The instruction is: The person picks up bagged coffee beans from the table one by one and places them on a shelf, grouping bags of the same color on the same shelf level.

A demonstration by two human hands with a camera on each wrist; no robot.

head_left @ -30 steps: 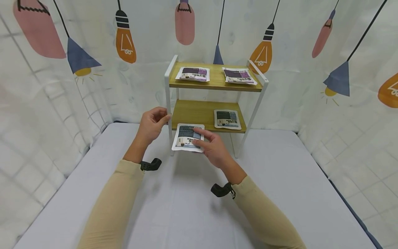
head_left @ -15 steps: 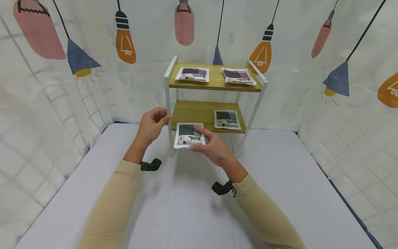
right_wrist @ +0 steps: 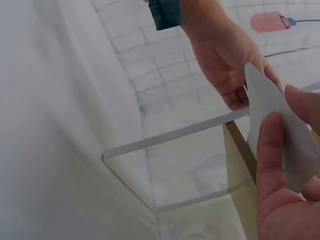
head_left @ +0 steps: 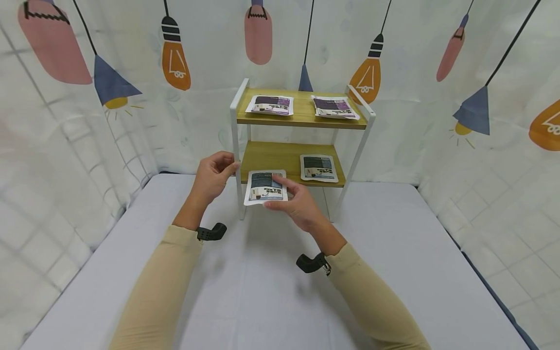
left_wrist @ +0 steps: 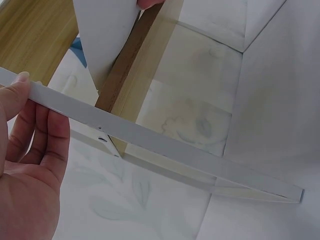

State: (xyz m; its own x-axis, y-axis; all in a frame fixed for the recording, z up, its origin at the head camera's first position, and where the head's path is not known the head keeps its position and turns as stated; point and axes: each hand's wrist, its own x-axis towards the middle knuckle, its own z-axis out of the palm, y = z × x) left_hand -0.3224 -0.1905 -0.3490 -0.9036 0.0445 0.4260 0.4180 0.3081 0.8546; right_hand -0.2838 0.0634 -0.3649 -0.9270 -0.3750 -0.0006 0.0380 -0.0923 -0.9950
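My left hand (head_left: 213,176) pinches the white left front post (left_wrist: 145,132) of a small two-tier shelf (head_left: 302,121) between thumb and fingers. In my right hand (head_left: 302,206) is a flat pouch (head_left: 262,187) with a white border and dark printed label, pinched at its right side. The pouch hangs over the front left edge of the lower wooden board (head_left: 280,155); its pale back (right_wrist: 272,105) shows in the right wrist view. A similar dark-labelled pouch (head_left: 319,168) lies at the right of that board.
Two purple-labelled piles of pouches lie on the upper board: the left pouches (head_left: 270,104) and the right pouches (head_left: 335,107). The shelf stands on a white-covered table (head_left: 271,291). A curtain (head_left: 197,116) printed with lamps hangs close behind and at both sides.
My right hand has shifted its thumb to the pouch's lower edge. The pouch has moved slightly up, toward the lower board. My left hand stays on the post.
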